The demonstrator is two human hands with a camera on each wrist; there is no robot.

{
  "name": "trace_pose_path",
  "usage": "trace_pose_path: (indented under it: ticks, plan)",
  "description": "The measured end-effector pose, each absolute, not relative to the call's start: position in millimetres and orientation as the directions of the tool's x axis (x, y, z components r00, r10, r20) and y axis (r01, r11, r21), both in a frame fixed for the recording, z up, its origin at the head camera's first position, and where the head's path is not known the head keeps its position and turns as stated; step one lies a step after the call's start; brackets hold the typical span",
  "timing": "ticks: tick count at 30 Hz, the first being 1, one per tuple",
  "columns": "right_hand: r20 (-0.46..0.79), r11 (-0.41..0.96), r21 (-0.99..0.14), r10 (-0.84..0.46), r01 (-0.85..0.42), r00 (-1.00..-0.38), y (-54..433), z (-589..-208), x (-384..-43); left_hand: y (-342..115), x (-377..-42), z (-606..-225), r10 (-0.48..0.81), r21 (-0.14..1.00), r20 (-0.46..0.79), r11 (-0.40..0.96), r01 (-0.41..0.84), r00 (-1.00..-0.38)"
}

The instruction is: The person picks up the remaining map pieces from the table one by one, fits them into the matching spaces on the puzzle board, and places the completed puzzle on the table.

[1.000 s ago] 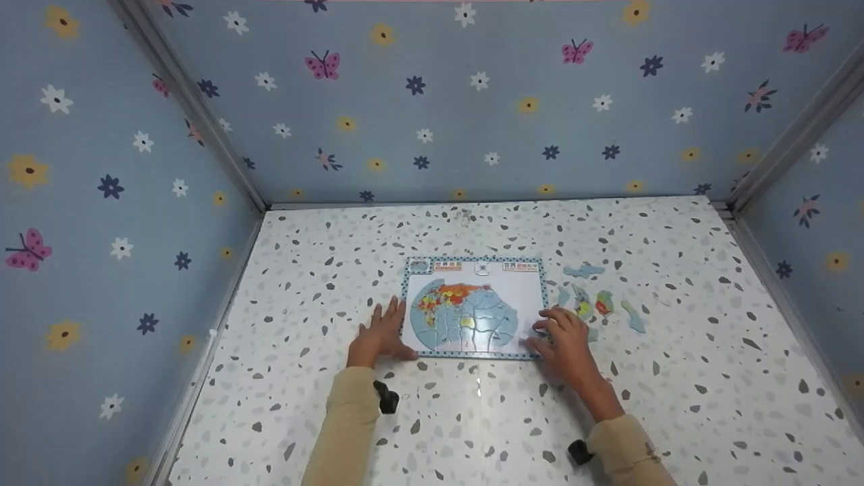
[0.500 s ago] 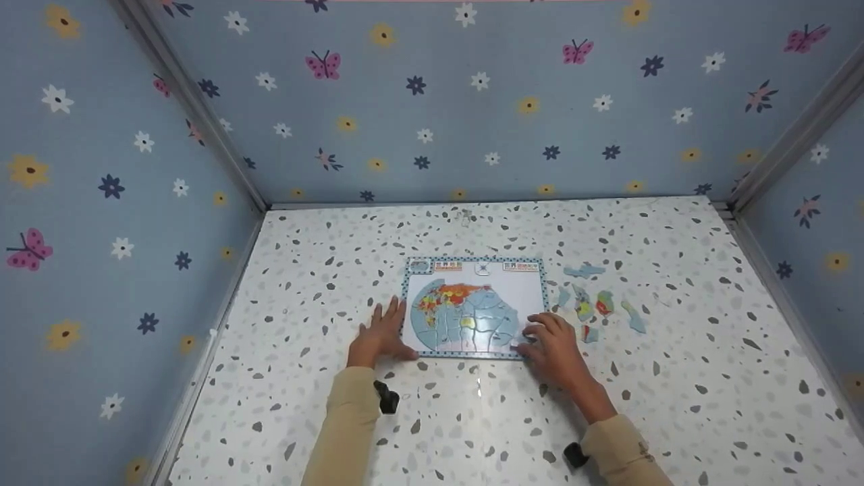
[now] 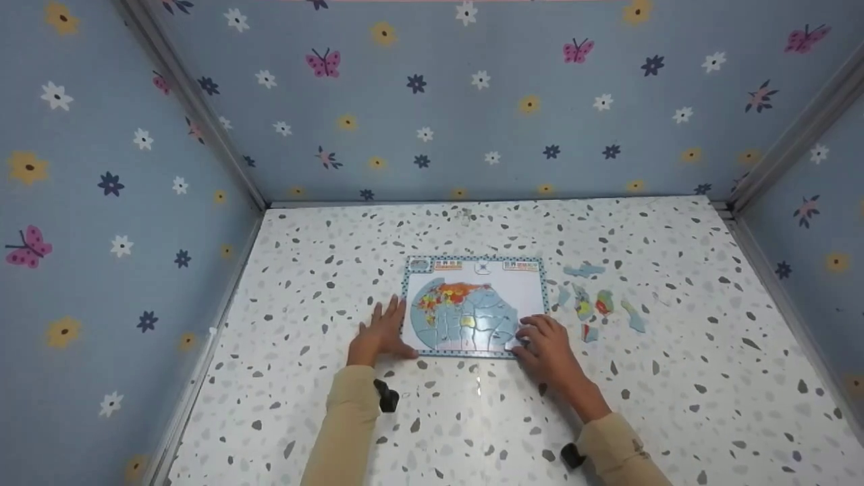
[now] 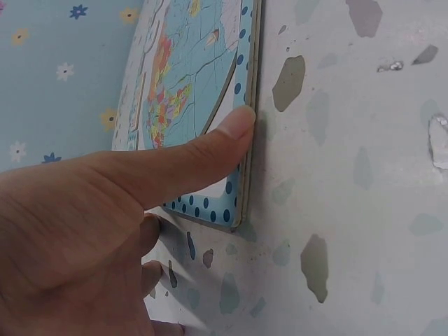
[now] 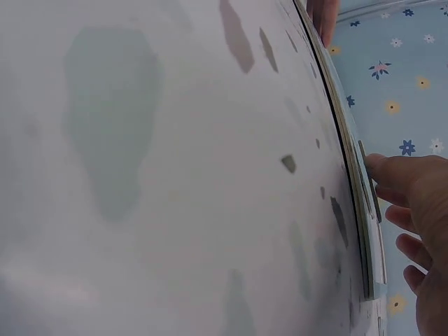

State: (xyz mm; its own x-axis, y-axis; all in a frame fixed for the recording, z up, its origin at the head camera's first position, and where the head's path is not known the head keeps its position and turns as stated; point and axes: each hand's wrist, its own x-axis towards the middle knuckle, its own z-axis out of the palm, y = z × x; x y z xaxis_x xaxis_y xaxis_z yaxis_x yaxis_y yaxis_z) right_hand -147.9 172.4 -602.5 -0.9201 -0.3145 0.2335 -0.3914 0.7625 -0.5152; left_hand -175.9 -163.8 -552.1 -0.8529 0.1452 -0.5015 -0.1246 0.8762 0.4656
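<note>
A world-map jigsaw puzzle board (image 3: 516, 283) with a dotted blue border lies on the speckled table; joined pieces fill the left and lower part of its map. My left hand (image 3: 381, 335) rests at the board's lower left corner, fingers spread along the left side. Its thumb (image 4: 227, 133) presses the near edge in the left wrist view. Over the board's lower right part, my right hand (image 3: 550, 345) pinches a puzzle piece (image 5: 371, 185), which appears edge-on and tilted above the board in the right wrist view. The hand mostly hides this piece in the head view.
Several loose puzzle pieces lie right of the board, among them a long blue one (image 3: 584, 270), a green and red one (image 3: 605, 304) and a curved blue one (image 3: 633, 317). A flower-patterned wall (image 3: 432, 101) stands behind the table (image 3: 337, 250), with side walls left and right.
My right hand has moved left along the board's lower right part with the puzzle piece, uncovering a small red and blue piece on the table. The left hand stays put.
</note>
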Motion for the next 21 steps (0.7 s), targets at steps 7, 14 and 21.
trace_pose_path:
  ticks: [7, 14, 21]
  plan:
    - [0.256, 0.744, -0.505, -0.355, -0.438, -0.899, 171.2, -601.7, -148.0, -164.7, -176.3, -552.4, 0.143, 0.452, -0.504, 0.884, -0.119, -0.852]
    - [0.238, 0.745, -0.509, -0.36, -0.432, -0.902, 169.1, -599.5, -147.4, -164.8, -176.1, -553.8, 0.146, 0.452, -0.503, 0.885, -0.116, -0.852]
    - [0.282, 0.745, -0.482, -0.366, -0.461, -0.887, 169.3, -602.5, -148.1, -165.2, -175.0, -549.4, 0.157, 0.469, -0.506, 0.875, -0.117, -0.848]
